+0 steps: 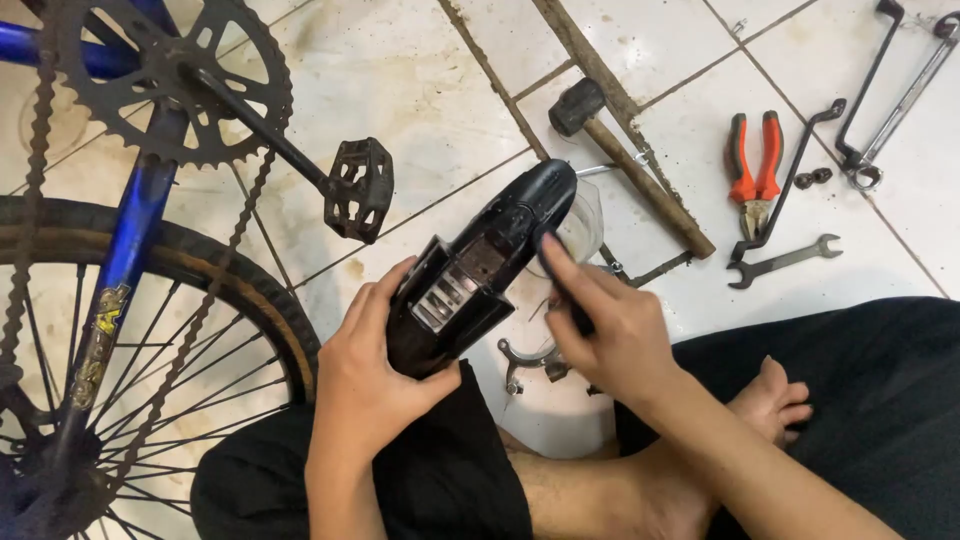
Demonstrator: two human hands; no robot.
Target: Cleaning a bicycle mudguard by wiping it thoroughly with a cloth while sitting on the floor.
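Illumination is even, moderately bright and overhead. The glossy white ceramic tile floor (420, 110) shows soft sheen but no hard glare. Shadows beneath the wooden-handled black hammer (625, 160) are short and diffuse. Focus is sharp throughout; edge distortion is slight.

Yellow decal (103, 335) on blue frame (130, 235)

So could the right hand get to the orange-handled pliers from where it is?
Probably yes. The right hand rests on the black power tool, and the pliers lie on bare tile beyond it. Only the hammer handle lies partway between, flat on the floor and easy to pass over.
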